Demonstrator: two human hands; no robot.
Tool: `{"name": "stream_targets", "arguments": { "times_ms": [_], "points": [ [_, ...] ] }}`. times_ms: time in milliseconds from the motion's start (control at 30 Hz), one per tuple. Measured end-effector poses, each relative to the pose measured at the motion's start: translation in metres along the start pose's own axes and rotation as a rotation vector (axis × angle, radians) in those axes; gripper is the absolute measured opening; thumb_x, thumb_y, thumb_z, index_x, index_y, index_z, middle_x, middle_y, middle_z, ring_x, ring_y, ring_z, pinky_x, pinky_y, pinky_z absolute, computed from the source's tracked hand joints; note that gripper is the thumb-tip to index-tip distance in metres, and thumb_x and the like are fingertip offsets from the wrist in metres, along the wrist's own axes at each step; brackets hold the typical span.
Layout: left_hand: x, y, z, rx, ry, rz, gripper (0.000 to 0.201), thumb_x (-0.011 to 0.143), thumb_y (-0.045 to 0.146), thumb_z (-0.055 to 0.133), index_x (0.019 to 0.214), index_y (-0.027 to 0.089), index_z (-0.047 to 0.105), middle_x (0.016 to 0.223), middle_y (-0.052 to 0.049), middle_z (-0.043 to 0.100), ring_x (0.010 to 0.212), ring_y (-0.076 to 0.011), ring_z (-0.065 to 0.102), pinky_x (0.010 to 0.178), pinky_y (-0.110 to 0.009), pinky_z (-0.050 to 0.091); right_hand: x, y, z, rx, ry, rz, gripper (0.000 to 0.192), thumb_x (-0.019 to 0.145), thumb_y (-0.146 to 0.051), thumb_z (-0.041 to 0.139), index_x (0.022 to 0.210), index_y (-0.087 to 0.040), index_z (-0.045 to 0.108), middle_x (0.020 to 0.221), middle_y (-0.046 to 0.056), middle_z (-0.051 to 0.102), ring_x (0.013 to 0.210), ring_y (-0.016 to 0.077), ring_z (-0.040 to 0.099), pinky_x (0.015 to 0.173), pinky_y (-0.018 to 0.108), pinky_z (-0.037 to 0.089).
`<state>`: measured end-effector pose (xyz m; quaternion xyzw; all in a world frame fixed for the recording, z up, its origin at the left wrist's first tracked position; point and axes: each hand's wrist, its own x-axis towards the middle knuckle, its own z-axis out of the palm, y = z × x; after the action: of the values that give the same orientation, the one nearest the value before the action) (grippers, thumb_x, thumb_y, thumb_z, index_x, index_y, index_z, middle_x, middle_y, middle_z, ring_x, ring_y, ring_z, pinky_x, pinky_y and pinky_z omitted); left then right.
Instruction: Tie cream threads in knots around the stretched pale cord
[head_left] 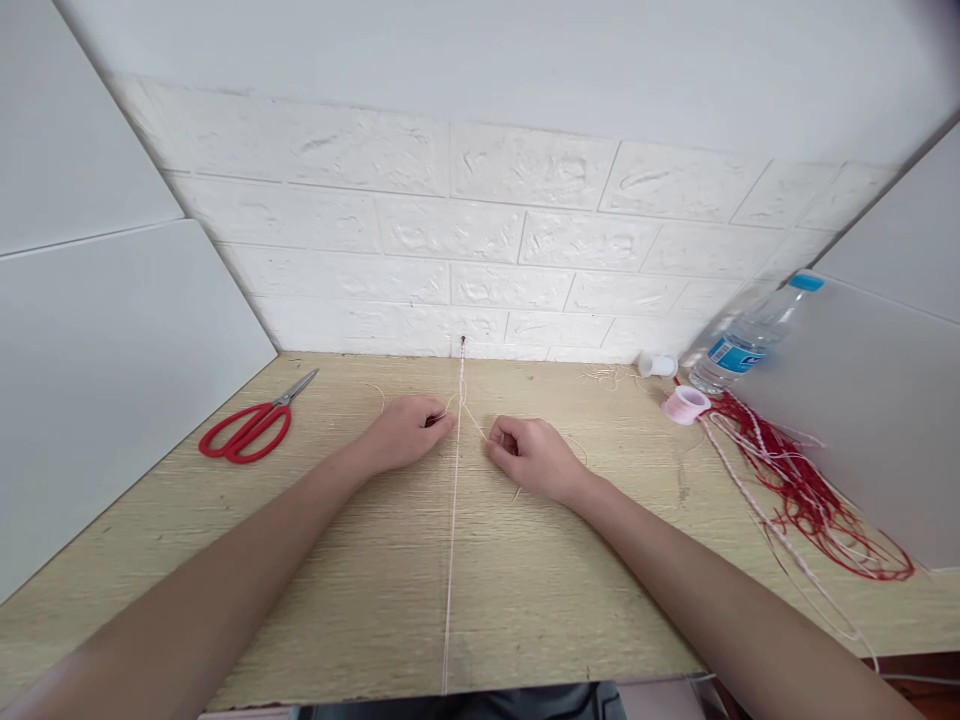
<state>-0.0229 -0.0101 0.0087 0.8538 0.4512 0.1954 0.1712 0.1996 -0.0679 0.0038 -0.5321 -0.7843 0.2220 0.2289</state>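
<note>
A pale pink cord (454, 520) runs from a small dark fixing (463, 340) at the foot of the wall straight toward me, over the table's front edge. Its far stretch looks twisted or knotted. Just left of it, my left hand (412, 430) pinches a thin thread that loops around the cord. On the other side my right hand (536, 455) has thumb and finger closed on a thin cream thread (474, 420) that slants up to the cord. A loose tail of thread shows beneath the right hand.
Red-handled scissors (255, 425) lie at left. To the right are a white spool (657, 366), a pink thread spool (685, 404), a water bottle (750, 335) and a heap of red cords (810, 490). A white brick-pattern wall (487, 230) closes the back.
</note>
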Motion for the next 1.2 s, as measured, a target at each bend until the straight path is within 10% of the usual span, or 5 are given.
{"name": "stream_targets", "arguments": {
  "times_ms": [533, 1200],
  "points": [
    [-0.001, 0.001, -0.006, -0.243, -0.033, -0.179, 0.040, 0.088, 0.044, 0.039, 0.057, 0.018, 0.045, 0.055, 0.003, 0.043, 0.056, -0.0127, 0.042, 0.056, -0.027, 0.031, 0.000, 0.001, 0.001, 0.008, 0.004, 0.003, 0.013, 0.086, -0.026, 0.051, 0.075, -0.020, 0.054, 0.064, -0.003, 0.058, 0.057, 0.0097, 0.047, 0.054, 0.023, 0.027],
    [-0.001, -0.002, -0.013, -0.366, 0.283, -0.286, 0.038, 0.083, 0.041, 0.044, 0.052, 0.018, 0.042, 0.051, 0.002, 0.040, 0.052, -0.0113, 0.038, 0.052, -0.026, 0.028, 0.001, 0.003, 0.001, 0.012, 0.017, 0.000, 0.013, 0.085, -0.024, 0.051, 0.074, -0.020, 0.053, 0.064, -0.003, 0.057, 0.056, 0.0098, 0.046, 0.053, 0.023, 0.027]
  ]
}}
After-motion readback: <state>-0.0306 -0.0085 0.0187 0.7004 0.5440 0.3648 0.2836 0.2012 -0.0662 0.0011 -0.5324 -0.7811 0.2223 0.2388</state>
